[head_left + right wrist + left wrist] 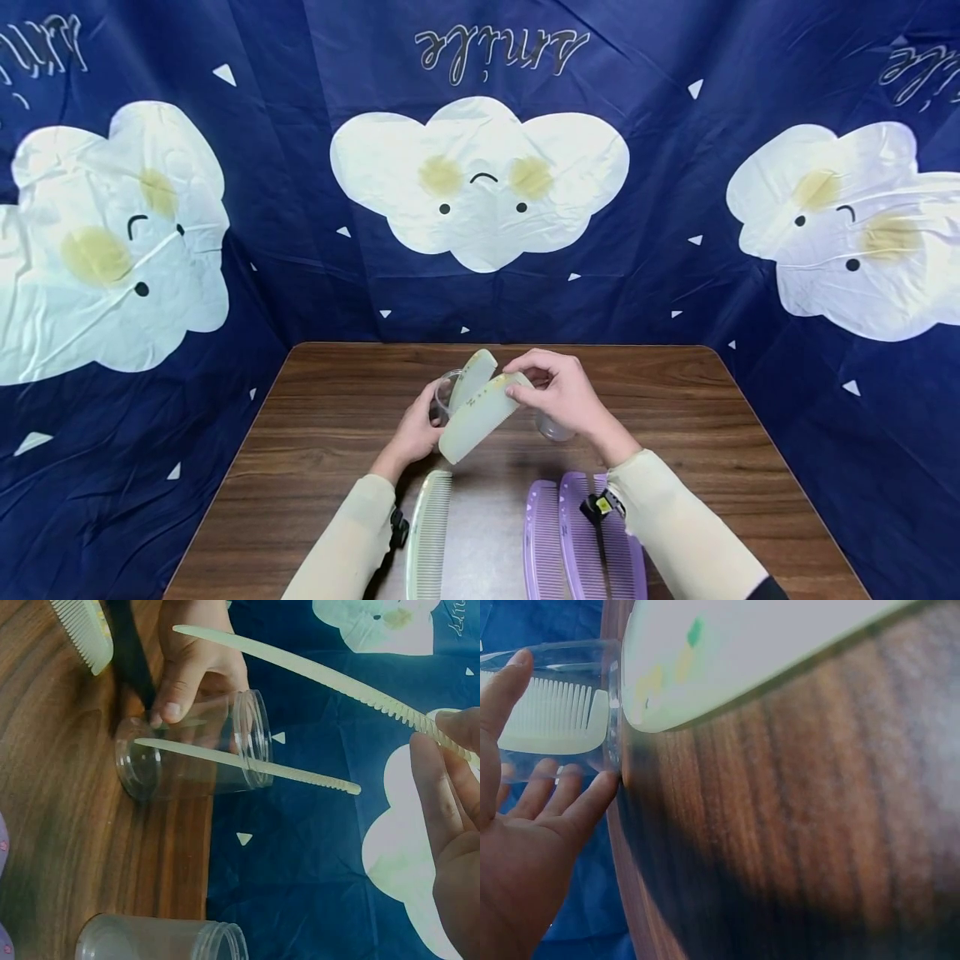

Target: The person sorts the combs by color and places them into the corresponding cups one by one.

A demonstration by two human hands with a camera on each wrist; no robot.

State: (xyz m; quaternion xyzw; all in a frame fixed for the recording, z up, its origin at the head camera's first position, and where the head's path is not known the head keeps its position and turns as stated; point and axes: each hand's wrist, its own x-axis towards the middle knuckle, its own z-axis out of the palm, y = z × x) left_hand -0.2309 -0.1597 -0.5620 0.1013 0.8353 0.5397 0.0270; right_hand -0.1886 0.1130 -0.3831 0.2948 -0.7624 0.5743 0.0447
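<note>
My left hand (412,427) grips a clear plastic jar (139,776) around its side, fingers and thumb curled about it. A pale green comb (471,379) stands in the jar, one end sticking out past the rim. Between its thumb and fingers, my right hand (558,390) pinches the end of a second pale green comb (315,673). That comb slants down to the left, outside the jar, and overlaps it in the head view. Another pale green comb (427,537) lies on the table near my left forearm.
Beneath my right hand a second clear jar (553,429) stands on the wooden table (300,467). Several purple combs (542,537) lie side by side at the front right, partly under my right forearm. A dark blue cloth with clouds (480,300) hangs behind the table.
</note>
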